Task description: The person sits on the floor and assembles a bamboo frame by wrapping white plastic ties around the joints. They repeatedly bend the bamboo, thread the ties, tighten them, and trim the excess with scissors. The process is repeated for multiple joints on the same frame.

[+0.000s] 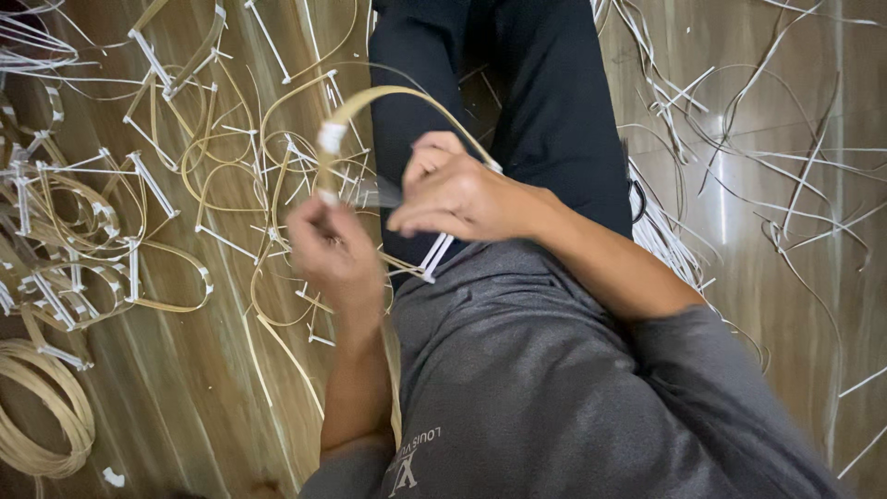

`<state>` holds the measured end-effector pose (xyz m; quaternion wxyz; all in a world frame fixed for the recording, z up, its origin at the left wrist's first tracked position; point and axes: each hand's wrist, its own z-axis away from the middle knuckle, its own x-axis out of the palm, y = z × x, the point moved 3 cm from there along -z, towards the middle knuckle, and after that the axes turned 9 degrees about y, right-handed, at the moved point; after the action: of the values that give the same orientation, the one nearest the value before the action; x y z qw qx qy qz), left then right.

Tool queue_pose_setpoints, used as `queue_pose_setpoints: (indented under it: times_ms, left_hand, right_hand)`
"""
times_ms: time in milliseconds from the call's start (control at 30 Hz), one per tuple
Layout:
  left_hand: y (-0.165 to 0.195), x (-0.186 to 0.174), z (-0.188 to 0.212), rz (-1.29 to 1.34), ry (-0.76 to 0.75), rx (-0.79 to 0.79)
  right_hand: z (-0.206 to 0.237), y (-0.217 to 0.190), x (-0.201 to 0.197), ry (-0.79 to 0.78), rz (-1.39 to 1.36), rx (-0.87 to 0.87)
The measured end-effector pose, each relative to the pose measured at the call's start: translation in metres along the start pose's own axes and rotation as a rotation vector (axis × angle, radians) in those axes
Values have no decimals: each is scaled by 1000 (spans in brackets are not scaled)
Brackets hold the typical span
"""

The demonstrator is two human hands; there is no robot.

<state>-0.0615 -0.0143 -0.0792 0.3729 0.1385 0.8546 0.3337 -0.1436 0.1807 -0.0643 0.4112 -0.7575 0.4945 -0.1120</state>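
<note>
The left hand [331, 248] pinches the lower end of a bent cane strip [388, 95], just below a white wrapped joint [331, 137], while the right hand [453, 194] is closed loosely around the other leg of the arch, where short white sticks [436, 254] poke out beneath the palm. The strip sits over the person's lap, above the dark trousers [545, 102], well apart from the heaps of finished loops [83, 249] on the wooden floor [739, 231]. To bind well here, I would judge that the curve should be kept taut between both hands so the wrapping does not slip, and the joint turned toward the eyes (it is a little blurred, so how tightly it sits I cannot tell). Both forearms rise from the grey shirt [536, 388] and meet in front of the chest; the left wrist is cocked back, fingers curled shut, the right wrist bent inward with knuckles uppermost. A coil of cane [42, 407] lies at the far left.
</note>
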Motion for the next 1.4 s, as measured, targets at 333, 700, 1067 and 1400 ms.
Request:
queue_pose_setpoints:
  times_ms: [333, 700, 1067, 1400]
  left_hand:
    - [-75, 31, -17, 585, -84, -501]
    - [26, 53, 32, 900, -460, -570]
    - [13, 66, 48, 623, -691, -613]
    - [33, 45, -14, 245, -637, 59]
  right_hand:
    - [25, -35, -101, 381, 86, 505]
    - [38, 65, -9, 99, -691, 643]
    - [62, 91, -7, 78, -912, 820]
    - [51, 103, -4, 56, -894, 903]
